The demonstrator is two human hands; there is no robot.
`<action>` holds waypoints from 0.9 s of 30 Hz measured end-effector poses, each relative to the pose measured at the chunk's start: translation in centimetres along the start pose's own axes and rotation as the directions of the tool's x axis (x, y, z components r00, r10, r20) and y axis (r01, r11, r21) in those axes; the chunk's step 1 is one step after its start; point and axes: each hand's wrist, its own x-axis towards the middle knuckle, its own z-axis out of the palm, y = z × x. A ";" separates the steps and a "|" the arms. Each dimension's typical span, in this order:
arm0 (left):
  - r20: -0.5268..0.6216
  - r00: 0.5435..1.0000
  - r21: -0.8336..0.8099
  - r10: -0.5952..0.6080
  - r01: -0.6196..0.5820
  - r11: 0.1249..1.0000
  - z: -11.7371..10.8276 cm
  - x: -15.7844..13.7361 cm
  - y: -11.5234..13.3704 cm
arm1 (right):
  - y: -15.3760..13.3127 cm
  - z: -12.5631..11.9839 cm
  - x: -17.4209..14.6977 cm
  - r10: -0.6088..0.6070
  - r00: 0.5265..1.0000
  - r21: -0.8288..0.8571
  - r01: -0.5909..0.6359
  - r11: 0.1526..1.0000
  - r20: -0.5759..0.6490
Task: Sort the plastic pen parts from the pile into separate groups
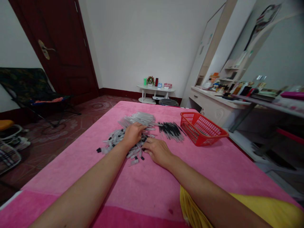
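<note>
My left hand (134, 134) is closed over the pile of small clear caps with black ends (114, 139), its fingertips beside a stack of clear pen barrels (140, 117). A pale barrel lies by those fingertips; whether they grip it is unclear. My right hand (158, 151) has its fingers curled at the pile's right edge, a dark piece showing at the tips; what they hold is too small to name. To the right lies a bunch of black, pale-tipped pen parts (171, 130). Several loose caps lie near the front of the pile.
A red plastic basket (201, 129) sits on the pink cloth (147, 186) at the right. Yellow fabric (266, 207) lies under my right forearm. Beyond the table stand a folding chair (30, 91), a low white table (155, 88) and a dressing table (213, 104) with bottles.
</note>
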 end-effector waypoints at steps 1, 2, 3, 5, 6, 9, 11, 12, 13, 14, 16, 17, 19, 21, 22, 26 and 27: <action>-0.002 1.000 0.000 0.000 0.000 1.000 0.0 0.0 0.0 | 0.0 0.0 0.0 -0.003 1.000 0.006 0.003 1.000 -0.010; -0.002 1.000 -0.003 0.000 0.000 1.000 0.0 0.0 0.1 | -0.1 0.0 0.1 -0.001 1.000 0.019 0.002 1.000 -0.023; -0.002 1.000 -0.007 -0.002 0.002 1.000 -0.1 0.0 0.1 | 0.0 0.1 0.1 0.009 0.999 0.043 -0.007 0.999 -0.043; 0.001 1.000 -0.015 -0.007 0.007 1.000 -0.2 0.0 0.2 | 0.3 0.2 0.1 0.078 0.990 0.137 -0.062 0.989 -0.117; 0.003 1.000 -0.017 -0.007 0.007 1.000 -0.2 0.0 0.2 | 0.6 0.3 0.2 0.140 0.976 0.210 -0.104 0.972 -0.166; 0.007 1.000 -0.019 0.000 0.000 1.000 -0.3 0.1 0.2 | 2.2 0.6 0.2 0.378 0.887 0.492 -0.213 0.844 -0.264; 0.006 1.000 -0.021 0.014 -0.014 1.000 -0.2 0.1 0.2 | 3.6 0.6 0.2 0.501 0.823 0.646 -0.233 0.727 -0.268; 0.005 1.000 -0.022 0.022 -0.022 1.000 -0.1 0.1 0.2 | 4.3 0.6 0.1 0.546 0.796 0.699 -0.234 0.676 -0.262; 0.004 0.999 -0.024 0.032 -0.031 0.999 -0.1 0.0 0.1 | 4.9 0.6 0.0 0.579 0.774 0.733 -0.234 0.638 -0.257; 0.003 0.999 -0.025 0.042 -0.042 0.999 0.0 0.0 0.1 | 5.5 0.6 -0.1 0.602 0.757 0.753 -0.236 0.615 -0.254; -0.001 0.998 -0.029 0.061 -0.061 0.998 0.1 0.0 0.0 | 6.5 0.8 -0.3 0.617 0.744 0.757 -0.242 0.606 -0.256; -0.002 0.998 -0.033 0.070 -0.070 0.997 0.1 0.1 0.0 | 6.8 0.9 -0.4 0.612 0.745 0.747 -0.242 0.619 -0.266; -0.001 0.996 -0.045 0.091 -0.091 0.995 0.0 0.1 0.0 | 7.2 1.2 -0.5 0.587 0.754 0.716 -0.232 0.658 -0.295; 0.003 0.994 -0.059 0.112 -0.112 0.992 -0.1 0.1 0.1 | 7.2 1.4 -0.4 0.573 0.758 0.700 -0.225 0.678 -0.312; 0.006 0.993 -0.067 0.121 -0.120 0.991 -0.1 0.1 0.2 | 7.1 1.5 -0.4 0.576 0.756 0.702 -0.226 0.675 -0.311; 0.018 0.992 -0.084 0.126 -0.124 0.989 -0.2 0.1 0.4 | 6.6 1.4 -0.2 0.611 0.744 0.747 -0.237 0.621 -0.273; 0.021 0.992 -0.086 0.124 -0.122 0.989 -0.2 0.0 0.4 | 6.6 1.4 -0.2 0.613 0.743 0.755 -0.233 0.613 -0.268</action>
